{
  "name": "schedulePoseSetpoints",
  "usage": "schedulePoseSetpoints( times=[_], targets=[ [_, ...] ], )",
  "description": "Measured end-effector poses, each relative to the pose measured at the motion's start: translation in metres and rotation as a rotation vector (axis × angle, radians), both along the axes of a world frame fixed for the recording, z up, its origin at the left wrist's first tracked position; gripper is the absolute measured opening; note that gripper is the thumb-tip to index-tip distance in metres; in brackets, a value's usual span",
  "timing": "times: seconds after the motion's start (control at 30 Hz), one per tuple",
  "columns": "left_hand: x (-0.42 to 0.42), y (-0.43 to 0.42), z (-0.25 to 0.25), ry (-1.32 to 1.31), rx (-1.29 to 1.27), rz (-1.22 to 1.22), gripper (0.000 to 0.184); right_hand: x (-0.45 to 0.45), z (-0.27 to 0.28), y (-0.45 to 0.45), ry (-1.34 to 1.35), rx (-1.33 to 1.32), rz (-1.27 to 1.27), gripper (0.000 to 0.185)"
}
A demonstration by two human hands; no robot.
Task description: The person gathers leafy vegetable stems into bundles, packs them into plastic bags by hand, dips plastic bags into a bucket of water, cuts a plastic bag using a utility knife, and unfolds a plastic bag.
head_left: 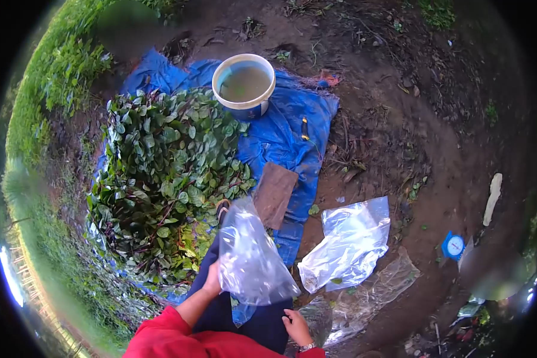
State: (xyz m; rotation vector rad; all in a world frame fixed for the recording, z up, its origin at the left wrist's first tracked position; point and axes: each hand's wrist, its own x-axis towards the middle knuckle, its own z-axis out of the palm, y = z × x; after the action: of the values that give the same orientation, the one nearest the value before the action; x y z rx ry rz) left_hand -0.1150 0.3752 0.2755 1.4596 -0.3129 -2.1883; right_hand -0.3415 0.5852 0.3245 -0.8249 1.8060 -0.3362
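One clear, glossy plastic bag (pixel 253 259) is in the left hand (pixel 212 280), spread over the dark-trousered legs (pixel 271 328), on the near side of one flat, brown, rectangular slab (pixel 273 194) and covering part of its near-left edge in this view. The left hand pinches the bag by its left side, presumably so the thin film hangs broad and uncrumpled. The right hand (pixel 295 328), nearer the body than the slab, is loosely curled with nothing visible in it; I cannot tell whether it rests on the thigh.

Right of the slab lies one silvery stack of clear plastic bags (pixel 352 244), likely set within reach; its bags cannot be counted. One crumpled clear plastic sheet (pixel 379 286) lies on its near side.

Under the slab spreads one blue tarpaulin (pixel 286 149), probably keeping mud off the large heap of green leaves (pixel 173 143), uncountable, to the slab's left. Beyond the slab are one white-rimmed round bucket (pixel 244 108) of murky liquid and one yellow-and-black handled tool (pixel 305 129). Far right of it sits one blue-cased white dial (pixel 453 246).
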Motion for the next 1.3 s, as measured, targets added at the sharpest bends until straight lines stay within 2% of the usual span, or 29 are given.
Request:
schedulePoseSetpoints(
  times=[0.03,0.07,0.13,0.2,0.23,0.27,0.3,0.33,0.37,0.4,0.47,0.53,0.57,0.6,0.67,0.73,0.77,0.9,0.97,1.07,1.13,1.2,1.23,1.3],
  targets=[
    [0.004,-0.027,-0.003,0.12,0.156,0.281,0.032,0.003,-0.003,-0.017,0.041,0.008,0.023,0.028],
    [0.016,-0.047,-0.01,0.032,0.075,0.345,0.03,0.008,-0.004,-0.033,0.076,0.023,0.049,0.028],
    [0.052,-0.089,-0.012,-0.244,-0.228,0.25,0.026,0.024,-0.004,-0.062,0.087,0.038,0.051,0.027],
    [0.094,-0.131,-0.027,-0.41,-0.321,0.411,0.025,0.041,-0.007,-0.101,0.162,-0.059,0.16,0.026],
    [0.116,-0.15,-0.033,-0.314,-0.341,0.573,0.025,0.05,-0.007,-0.119,0.145,-0.093,0.164,0.026],
    [0.141,-0.171,-0.037,-0.379,-0.442,0.566,0.024,0.06,-0.003,-0.138,0.152,-0.083,0.153,0.026],
    [0.162,-0.19,-0.04,-0.75,-0.69,0.395,0.023,0.07,0.002,-0.156,0.059,-0.076,0.115,0.026],
    [0.179,-0.211,-0.035,-0.958,-0.792,0.29,0.023,0.082,0.008,-0.171,-0.03,-0.067,0.063,0.025],
    [0.194,-0.227,-0.027,-1.2,-0.947,0.054,0.025,0.092,0.011,-0.182,-0.068,-0.109,0.032,0.025],
    [0.209,-0.241,-0.037,-0.964,-0.807,0.253,0.028,0.098,0.016,-0.193,-0.086,-0.074,0.036,0.025],
    [0.233,-0.272,-0.035,-1.515,-1.147,-0.492,0.033,0.107,0.019,-0.205,-0.077,-0.015,0.037,0.025],
    [0.218,-0.299,-0.022,-1.469,-0.753,-0.778,0.039,0.114,0.011,-0.203,0.03,-0.039,0.09,0.025],
    [0.25,-0.298,-0.065,-1.242,-0.655,-0.53,0.051,0.116,0.008,-0.202,0.064,-0.034,0.096,0.025],
    [0.268,-0.297,-0.092,-1.429,-0.919,-0.951,0.07,0.117,0.007,-0.201,0.096,-0.028,0.105,0.025],
    [0.262,-0.299,-0.085,-1.365,-0.533,-1.053,0.09,0.116,0.008,-0.201,0.135,0.018,0.107,0.025],
    [0.255,-0.305,-0.086,-1.223,-0.301,-1.077,0.097,0.114,0.007,-0.199,0.128,0.062,0.068,0.025],
    [0.273,-0.299,-0.116,-1.203,-0.284,-1.107,0.097,0.113,0.006,-0.197,0.131,0.064,0.049,0.025],
    [0.251,-0.278,-0.124,-1.012,-0.357,-1.0,0.084,0.112,0.001,-0.194,0.093,0.058,-0.047,0.025],
    [0.253,-0.263,-0.147,-0.985,-0.338,-0.957,0.074,0.109,-0.005,-0.192,0.067,0.051,-0.05,0.025],
    [0.189,-0.248,-0.089,-0.902,-0.346,-1.026,0.048,0.1,-0.01,-0.19,0.076,-0.042,-0.021,0.023],
    [0.171,-0.21,-0.076,-0.845,-0.618,-1.168,0.037,0.086,0.003,-0.197,0.308,-0.005,0.17,0.021],
    [0.143,-0.171,-0.029,-0.653,-0.449,-1.408,0.032,0.071,0.007,-0.19,0.398,-0.025,0.308,0.02],
    [0.125,-0.154,0.001,-0.67,-0.427,-1.37,0.032,0.059,0.009,-0.191,0.397,-0.068,0.343,0.019],
    [0.088,-0.121,0.062,-0.828,-0.556,-1.409,0.028,0.037,0.014,-0.192,0.377,-0.13,0.433,0.018]
  ],
)
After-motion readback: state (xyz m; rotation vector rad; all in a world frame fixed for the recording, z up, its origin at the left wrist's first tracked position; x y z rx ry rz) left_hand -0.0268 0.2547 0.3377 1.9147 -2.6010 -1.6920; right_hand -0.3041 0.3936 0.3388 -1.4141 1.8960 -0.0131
